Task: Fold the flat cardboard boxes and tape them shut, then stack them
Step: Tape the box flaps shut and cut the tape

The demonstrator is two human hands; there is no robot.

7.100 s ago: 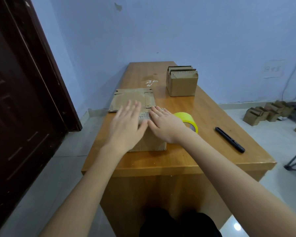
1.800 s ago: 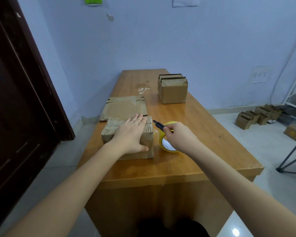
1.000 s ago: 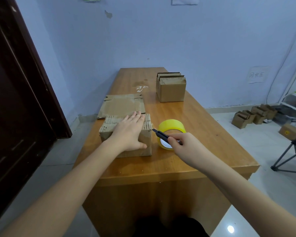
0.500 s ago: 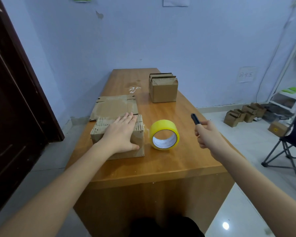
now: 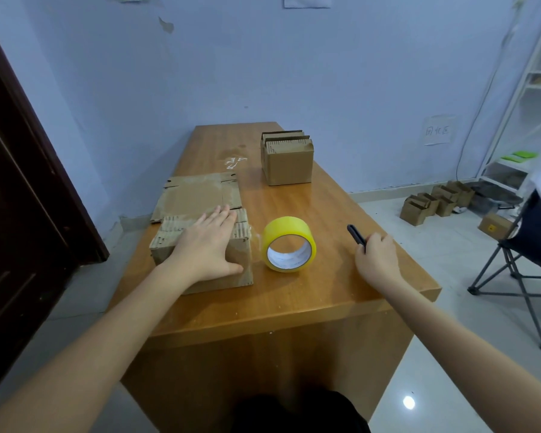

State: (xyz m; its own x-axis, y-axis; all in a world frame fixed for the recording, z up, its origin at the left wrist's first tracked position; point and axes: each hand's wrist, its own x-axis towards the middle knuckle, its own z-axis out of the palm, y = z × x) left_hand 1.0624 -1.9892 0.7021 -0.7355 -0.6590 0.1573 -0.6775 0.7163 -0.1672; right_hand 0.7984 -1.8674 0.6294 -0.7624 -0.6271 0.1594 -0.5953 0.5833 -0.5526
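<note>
A folded cardboard box sits near the front left of the wooden table. My left hand lies flat on its top, thumb down the front face. A strip of clear tape runs off the box's right edge toward the yellow tape roll, which stands on its rim beside the box. My right hand holds a black knife low over the table, right of the roll. A flat cardboard box lies behind the folded one. Another folded box stands at the far right.
A dark door is at the left. Several small boxes sit on the floor by the wall at the right, near a white shelf. A folding chair stands at the right.
My right hand took up the black knife, brought it to the tape beside the box, then carried it away to the right and down toward the table. My left hand stayed on the box.
</note>
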